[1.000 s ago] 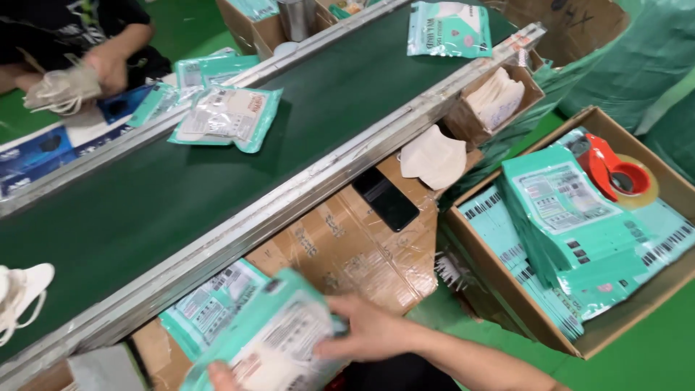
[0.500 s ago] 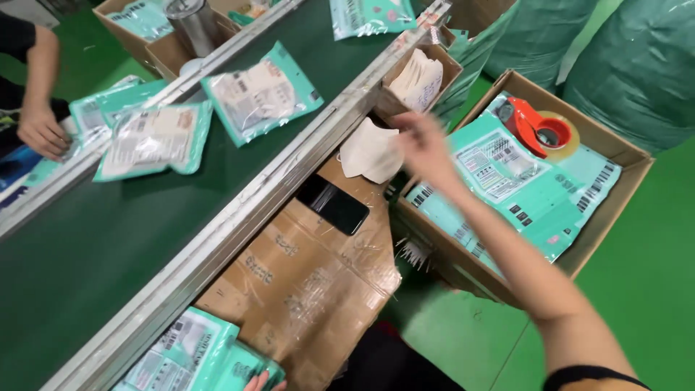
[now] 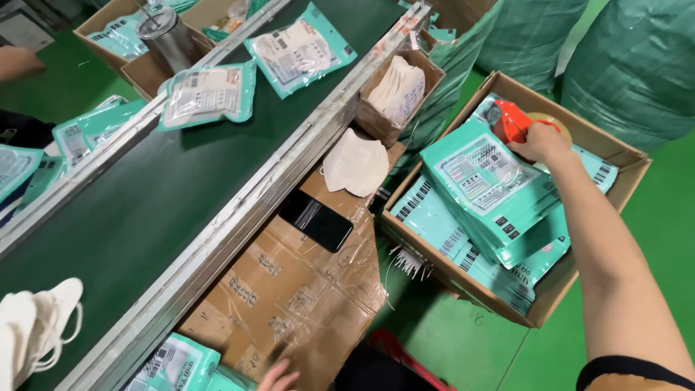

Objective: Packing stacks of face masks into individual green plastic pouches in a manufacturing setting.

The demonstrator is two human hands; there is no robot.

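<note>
Glossy teal packets fill a cardboard box [image 3: 628, 168], where the right hand [image 3: 539, 141] grips a red tape dispenser [image 3: 510, 120].

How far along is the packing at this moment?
Done: the carton is stacked with teal packets. In hand: the right hand grips the red tape dispenser lying on them. Left: the carton flaps are open and untaped; the left hand rests by more packets.
</note>
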